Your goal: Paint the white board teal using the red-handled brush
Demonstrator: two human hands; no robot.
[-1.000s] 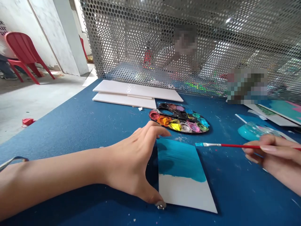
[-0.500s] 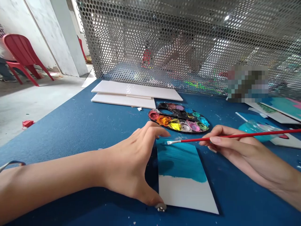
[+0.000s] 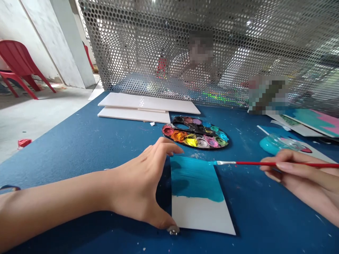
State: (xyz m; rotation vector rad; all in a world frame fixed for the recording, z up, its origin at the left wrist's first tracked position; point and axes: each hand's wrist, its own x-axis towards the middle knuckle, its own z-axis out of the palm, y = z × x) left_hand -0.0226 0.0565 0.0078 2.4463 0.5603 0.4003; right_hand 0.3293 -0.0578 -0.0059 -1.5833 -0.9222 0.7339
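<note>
A white board (image 3: 197,215) lies flat on the blue table, with teal paint covering its far half and bare white nearer to me. My left hand (image 3: 140,187) is spread along the board's left edge, fingertips near the far corner and thumb near the near corner. My right hand (image 3: 293,176) pinches a red-handled paintbrush (image 3: 246,163) to the right of the board. The brush's teal-tipped bristles hover by the board's far right corner, and I cannot tell whether they touch it.
A paint palette (image 3: 196,133) with many coloured wells lies beyond the board. Stacked white boards (image 3: 147,107) sit behind it. A teal-stained clear container (image 3: 275,144) and painted boards (image 3: 309,121) lie right. A perforated metal screen (image 3: 212,42) stands along the table's far side, with a person (image 3: 200,67) behind it.
My right hand has drawn back rightward with the brush, after reaching left over the board's far edge. My left hand stays on the board, and the view has shifted slightly.
</note>
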